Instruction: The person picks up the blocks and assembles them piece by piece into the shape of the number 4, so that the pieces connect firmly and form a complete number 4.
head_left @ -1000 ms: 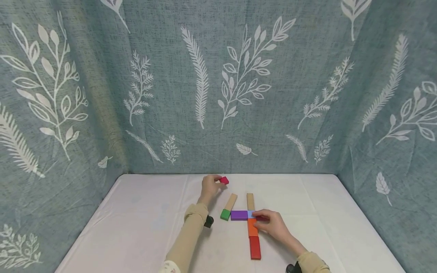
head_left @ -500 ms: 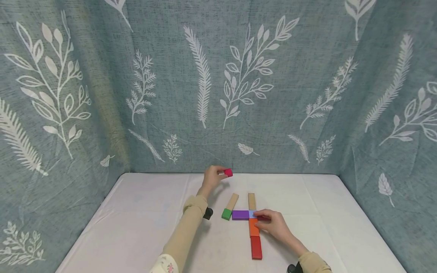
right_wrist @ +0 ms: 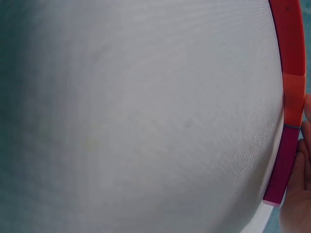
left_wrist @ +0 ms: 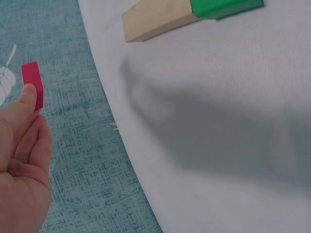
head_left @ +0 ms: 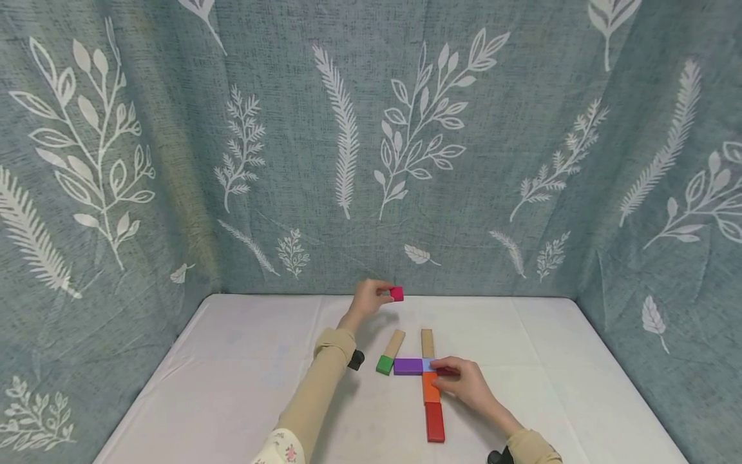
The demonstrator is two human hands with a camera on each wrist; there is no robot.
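Thumb and fingertips of my left hand [head_left: 368, 298] pinch a small pinkish-red block [head_left: 397, 294], held up above the far table edge. The left wrist view shows that block upright against the cloth backdrop. My right hand [head_left: 471, 386] rests at the joint of a flat row of blocks. Its index fingertip is at the light blue block [head_left: 428, 365], its thumb at the side of the orange block [head_left: 431, 388]. Under its fingers lies a dark magenta block [right_wrist: 282, 167], partly hidden in the head view. A red block [head_left: 435, 423] continues the row nearer me.
A purple block [head_left: 408, 367] lies left of the light blue one, with a plain wood block [head_left: 427, 343] beyond it. Farther left, a green block [head_left: 385, 365] meets a slanted wood block [head_left: 395, 344]. A patterned cloth [head_left: 324, 258] hangs behind the white table [head_left: 249, 367].
My left hand has lifted the pinkish-red block and carried it up and to the right. The right hand has stayed in place at the row.
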